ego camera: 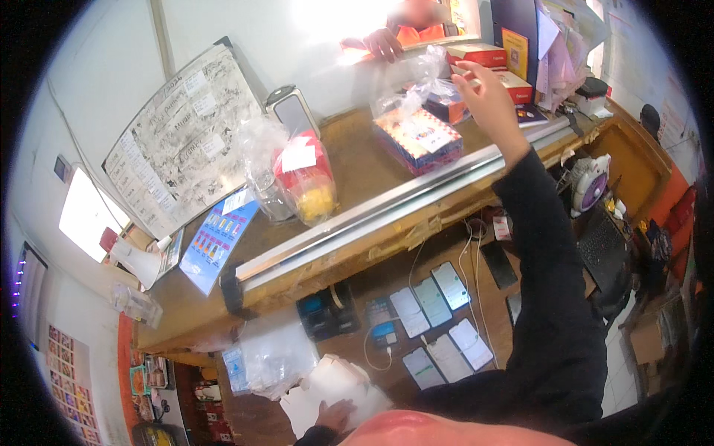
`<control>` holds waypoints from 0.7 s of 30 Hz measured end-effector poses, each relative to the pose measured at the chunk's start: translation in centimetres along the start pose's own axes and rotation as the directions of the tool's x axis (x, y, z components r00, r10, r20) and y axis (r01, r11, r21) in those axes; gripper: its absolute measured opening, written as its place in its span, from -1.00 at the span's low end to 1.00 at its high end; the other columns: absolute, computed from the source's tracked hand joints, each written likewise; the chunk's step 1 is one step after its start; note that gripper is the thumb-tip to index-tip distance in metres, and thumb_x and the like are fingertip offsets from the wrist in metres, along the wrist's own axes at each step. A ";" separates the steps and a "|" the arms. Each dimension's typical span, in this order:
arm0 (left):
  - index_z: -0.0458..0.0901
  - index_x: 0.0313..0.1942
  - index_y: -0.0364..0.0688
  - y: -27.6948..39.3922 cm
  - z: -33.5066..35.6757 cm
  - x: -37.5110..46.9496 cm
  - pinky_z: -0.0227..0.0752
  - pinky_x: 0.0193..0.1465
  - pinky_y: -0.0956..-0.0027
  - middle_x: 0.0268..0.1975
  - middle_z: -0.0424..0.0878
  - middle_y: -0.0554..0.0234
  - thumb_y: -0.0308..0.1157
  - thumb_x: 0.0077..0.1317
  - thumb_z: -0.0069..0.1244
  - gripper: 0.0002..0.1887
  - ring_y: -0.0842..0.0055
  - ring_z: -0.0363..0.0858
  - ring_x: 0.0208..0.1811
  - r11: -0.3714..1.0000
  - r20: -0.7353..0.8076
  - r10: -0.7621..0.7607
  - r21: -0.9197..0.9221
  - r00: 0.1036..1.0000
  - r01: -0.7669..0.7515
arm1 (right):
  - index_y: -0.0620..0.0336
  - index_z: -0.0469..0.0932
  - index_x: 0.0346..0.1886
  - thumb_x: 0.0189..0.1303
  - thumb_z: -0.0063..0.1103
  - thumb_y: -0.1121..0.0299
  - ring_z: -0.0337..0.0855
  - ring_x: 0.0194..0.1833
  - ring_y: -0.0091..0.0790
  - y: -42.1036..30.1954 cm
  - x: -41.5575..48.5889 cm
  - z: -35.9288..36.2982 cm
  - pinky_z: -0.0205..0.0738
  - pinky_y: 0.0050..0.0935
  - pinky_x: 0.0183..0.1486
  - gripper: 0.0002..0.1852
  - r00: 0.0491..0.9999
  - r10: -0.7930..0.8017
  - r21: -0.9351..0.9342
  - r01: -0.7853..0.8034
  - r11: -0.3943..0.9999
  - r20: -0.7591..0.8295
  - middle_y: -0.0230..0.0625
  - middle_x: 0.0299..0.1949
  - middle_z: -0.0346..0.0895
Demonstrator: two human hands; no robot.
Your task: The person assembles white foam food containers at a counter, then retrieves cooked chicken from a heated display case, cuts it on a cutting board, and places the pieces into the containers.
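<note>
My right hand (pixel 484 92) is raised over the far side of the wooden counter, fingers apart and slightly curled. Beside its fingertips is the gathered top of a clear plastic bag (pixel 410 103). A checkered printed box (pixel 418 134) sits inside that bag. Behind my right hand are red and white boxes (pixel 516 83), stacked one on another. My left hand (pixel 336 414) rests low down on folded white cardboard (pixel 340 379); whether it grips it is unclear. A stack of clear plastic bags (pixel 276 354) lies beside the cardboard.
A glass-edged strip (pixel 368 195) runs along the counter. Bagged red and yellow goods (pixel 304 178) stand before a whiteboard (pixel 184 134). On the lower shelf lie several lit phones (pixel 432 301) with cables, and a small fan (pixel 590 184) stands right. Across the counter is a person's hand (pixel 383 44).
</note>
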State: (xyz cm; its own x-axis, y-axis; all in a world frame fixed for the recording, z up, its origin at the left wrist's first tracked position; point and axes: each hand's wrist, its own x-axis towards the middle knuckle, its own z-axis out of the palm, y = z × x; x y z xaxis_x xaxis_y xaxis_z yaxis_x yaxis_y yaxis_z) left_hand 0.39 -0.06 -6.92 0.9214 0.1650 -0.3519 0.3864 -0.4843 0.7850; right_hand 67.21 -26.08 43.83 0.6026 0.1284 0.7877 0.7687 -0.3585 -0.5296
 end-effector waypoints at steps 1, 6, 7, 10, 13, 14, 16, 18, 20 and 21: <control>0.49 0.14 0.18 -1.5 -0.1 0.0 -0.10 0.35 -0.36 0.30 0.41 0.43 -0.25 0.30 -0.14 -0.62 0.45 0.28 0.37 0.992 -0.054 0.017 -0.122 0.998 -0.024 | 0.20 0.56 -0.02 0.25 0.15 0.14 0.58 -0.30 -0.34 -1.6 -2.9 -2.0 0.46 -0.39 -0.16 -0.63 0.998 0.010 0.126 -0.003 0.992 -0.060 -0.18 -0.15 0.56; 0.62 -0.02 0.20 9.9 -2.7 2.0 -0.10 0.32 -0.37 0.16 0.56 0.41 -0.25 0.26 -0.16 -0.68 0.46 0.41 0.27 0.718 0.083 -0.164 0.694 0.983 0.062 | 0.27 0.56 -0.30 0.41 -0.03 0.32 0.48 -0.41 -0.59 -8.7 -20.3 -3.8 0.38 -0.55 -0.32 -0.76 0.911 0.077 0.455 -0.274 0.847 0.406 -0.42 -0.41 0.51; 0.63 -0.03 0.19 9.7 -3.1 1.7 -0.09 0.31 -0.37 0.15 0.57 0.41 -0.27 0.26 -0.15 -0.69 0.46 0.41 0.26 0.712 0.095 -0.188 0.699 0.978 0.069 | 0.26 0.58 -0.28 0.39 0.01 0.32 0.50 -0.40 -0.59 -9.4 -23.7 -3.5 0.41 -0.55 -0.30 -0.78 0.843 0.090 0.501 -0.396 0.770 0.530 -0.42 -0.42 0.52; 0.65 -0.04 0.03 8.5 -4.6 3.4 0.15 0.28 -0.10 0.03 0.63 0.26 -0.31 0.16 0.02 -0.68 0.33 0.46 0.19 0.867 -0.170 0.190 0.491 0.967 -0.085 | 0.24 0.60 -0.18 0.37 0.06 0.24 0.54 -0.34 -0.57 -9.9 -35.1 -2.8 0.46 -0.50 -0.25 -0.75 0.584 0.243 0.343 -0.711 0.614 0.774 -0.40 -0.36 0.56; 0.61 0.00 -0.13 7.0 -7.8 6.2 0.32 0.21 0.16 0.03 0.61 0.08 -0.26 0.08 0.15 -0.57 0.17 0.47 0.15 0.881 -0.460 0.336 0.461 0.822 -0.102 | 0.22 0.55 -0.03 0.35 0.09 0.13 0.58 -0.21 -0.43 -11.8 -45.3 -2.3 0.48 -0.41 -0.14 -0.65 0.282 0.342 0.066 -0.848 0.526 0.897 -0.27 -0.21 0.59; 0.57 0.05 -0.13 6.0 -8.6 6.7 0.30 0.22 0.12 0.06 0.57 0.05 -0.21 0.07 0.17 -0.50 0.15 0.45 0.17 0.910 -0.501 0.256 0.414 0.827 -0.031 | 0.24 0.50 0.03 0.33 0.10 0.08 0.58 -0.16 -0.37 -12.7 -48.4 -2.1 0.47 -0.36 -0.09 -0.58 0.233 0.399 -0.032 -0.831 0.555 0.887 -0.20 -0.15 0.58; 0.49 0.14 -0.12 6.1 -9.3 7.1 0.26 0.25 0.05 0.13 0.51 0.02 -0.10 0.06 0.19 -0.38 0.13 0.42 0.20 0.921 -0.510 0.120 0.377 0.852 0.095 | 0.28 0.41 0.15 0.29 0.13 -0.01 0.58 -0.06 -0.23 -13.8 -54.7 -2.1 0.46 -0.27 0.00 -0.43 0.138 0.524 -0.234 -0.779 0.581 0.840 -0.05 -0.04 0.56; 0.42 0.21 -0.10 6.5 -9.6 7.5 0.22 0.26 -0.03 0.18 0.47 0.04 0.02 0.05 0.19 -0.27 0.16 0.38 0.24 0.891 -0.417 -0.036 0.398 0.908 0.218 | 0.37 0.29 0.23 0.26 0.14 -0.08 0.53 0.04 -0.13 -15.1 -60.2 -2.2 0.42 -0.22 0.08 -0.28 0.076 0.544 -0.212 -0.869 0.448 0.836 0.08 0.06 0.48; 0.35 0.25 -0.06 6.9 -9.7 8.1 0.16 0.29 -0.12 0.22 0.43 0.11 0.11 0.05 0.18 -0.20 0.20 0.37 0.27 0.819 -0.327 -0.151 0.487 0.933 0.304 | 0.53 0.12 0.29 0.25 0.16 -0.10 0.45 0.16 -0.07 -14.5 -65.3 -1.3 0.38 -0.21 0.17 -0.13 -0.020 0.551 -0.249 -0.905 0.345 0.834 0.20 0.18 0.36; 0.32 0.28 -0.03 7.5 -9.8 8.0 0.13 0.30 -0.17 0.25 0.41 0.14 0.13 0.05 0.17 -0.18 0.23 0.37 0.27 0.760 -0.312 -0.175 0.560 0.934 0.330 | 0.53 0.11 0.30 0.24 0.16 -0.10 0.42 0.19 -0.06 -16.2 -64.6 -1.5 0.36 -0.20 0.20 -0.12 -0.034 0.545 -0.259 -0.903 0.343 0.838 0.21 0.20 0.33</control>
State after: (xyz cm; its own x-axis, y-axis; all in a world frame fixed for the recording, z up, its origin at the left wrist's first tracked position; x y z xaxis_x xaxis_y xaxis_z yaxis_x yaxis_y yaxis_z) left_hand 11.07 6.08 1.10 0.8053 0.5073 -0.3070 0.5750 -0.7945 0.1953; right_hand 15.44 -29.98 2.01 0.5786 0.5747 -0.5788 -0.3361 -0.4786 -0.8111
